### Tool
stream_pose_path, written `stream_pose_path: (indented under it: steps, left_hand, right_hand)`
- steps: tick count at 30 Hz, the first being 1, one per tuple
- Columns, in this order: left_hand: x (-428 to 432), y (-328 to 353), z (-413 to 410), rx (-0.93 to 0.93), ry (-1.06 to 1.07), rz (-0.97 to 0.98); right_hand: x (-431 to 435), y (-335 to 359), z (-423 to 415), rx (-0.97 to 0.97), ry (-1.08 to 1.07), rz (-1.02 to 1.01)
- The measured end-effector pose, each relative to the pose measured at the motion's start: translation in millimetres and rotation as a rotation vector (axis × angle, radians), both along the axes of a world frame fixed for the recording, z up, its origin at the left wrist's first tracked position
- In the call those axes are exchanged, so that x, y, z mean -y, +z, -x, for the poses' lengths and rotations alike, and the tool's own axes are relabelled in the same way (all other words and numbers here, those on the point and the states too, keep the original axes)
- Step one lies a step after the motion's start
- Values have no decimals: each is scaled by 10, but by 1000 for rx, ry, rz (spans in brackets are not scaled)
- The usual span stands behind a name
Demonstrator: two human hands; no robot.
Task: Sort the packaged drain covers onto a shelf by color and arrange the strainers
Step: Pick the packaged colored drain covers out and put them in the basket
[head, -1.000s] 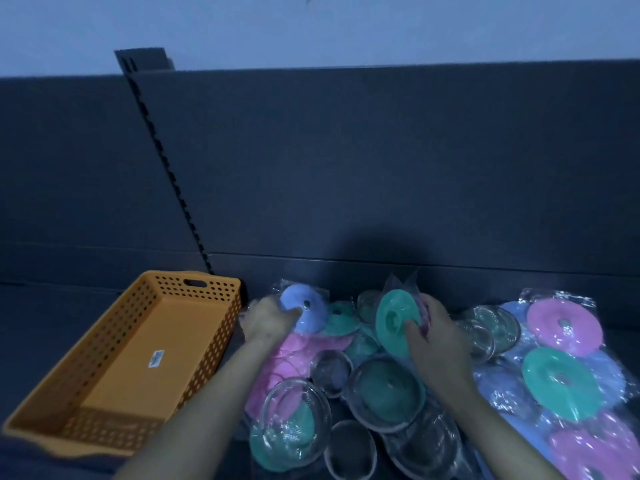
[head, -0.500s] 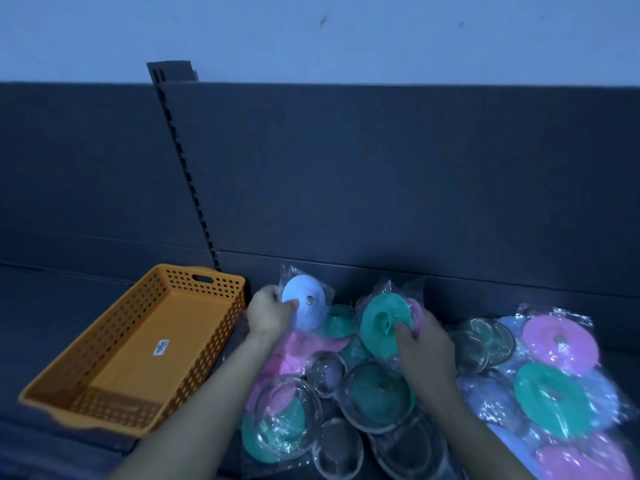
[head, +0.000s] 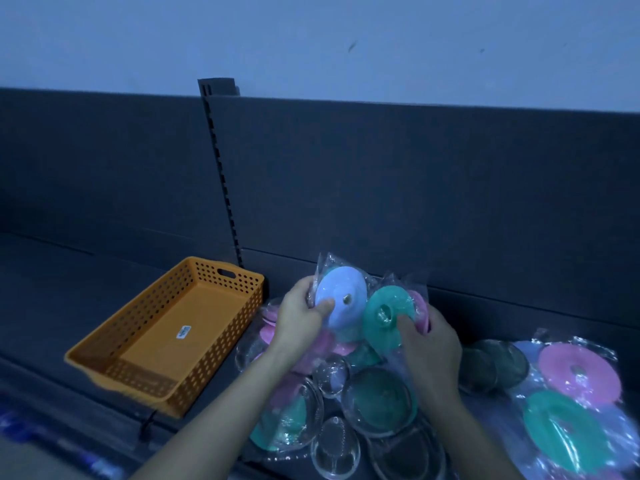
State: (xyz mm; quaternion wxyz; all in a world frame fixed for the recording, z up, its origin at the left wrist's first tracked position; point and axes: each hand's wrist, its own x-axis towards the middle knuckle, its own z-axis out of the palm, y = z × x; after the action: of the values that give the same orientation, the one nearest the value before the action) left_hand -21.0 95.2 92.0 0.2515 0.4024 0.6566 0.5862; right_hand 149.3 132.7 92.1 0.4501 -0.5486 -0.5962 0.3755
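The left hand [head: 300,318] grips a bagged blue drain cover [head: 343,295], and the right hand [head: 427,344] grips a bagged green drain cover [head: 388,315], both raised above the pile of covers and strainers [head: 377,400] on the shelf [head: 52,292]. An orange basket [head: 166,337] sits to the left of the pile.

Of the person, the view takes in the left hand [head: 301,320] with the left forearm [head: 221,410] on the near left, and the right hand [head: 429,344] with the right forearm [head: 485,441] on the near right. Each arm is bare from the wrist back to the near edge of the view. Both forearms are slim and smooth and narrow toward the wrist, the backs of both hands are plain with softly marked knuckles, and the dim bluish light leaves the nails and finer detail too vague to tell.
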Motion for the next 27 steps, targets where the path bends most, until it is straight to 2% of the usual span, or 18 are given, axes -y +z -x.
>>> stream_pose_path:
  steps: [5, 14, 21, 22, 24, 25, 27]
  left_hand:
    - [74, 122, 396, -18, -32, -57]
    - [287, 205, 1618, -44, -27, -143]
    - [411, -28, 2329, -68, -60, -55]
    - [383, -139, 2417, -55, -74, -62]
    - [95, -994, 2859, -89, -122, 74]
    - [-27, -1622, 3211, -159, -105, 172]
    - [-242, -2160, 3517, -301, -38, 189]
  right_hand:
    - [-10, 141, 300, -40, 7, -8]
    - [113, 181, 1688, -12, 94, -65]
    - [201, -183, 2557, 124, 162, -78]
    - [212, -235, 2637, 124, 182, -65]
    - [221, -329, 2777, 153, 196, -37]
    - [214, -375, 2834, 187, 197, -26]
    - [180, -467, 2922, 294, 209, -48]
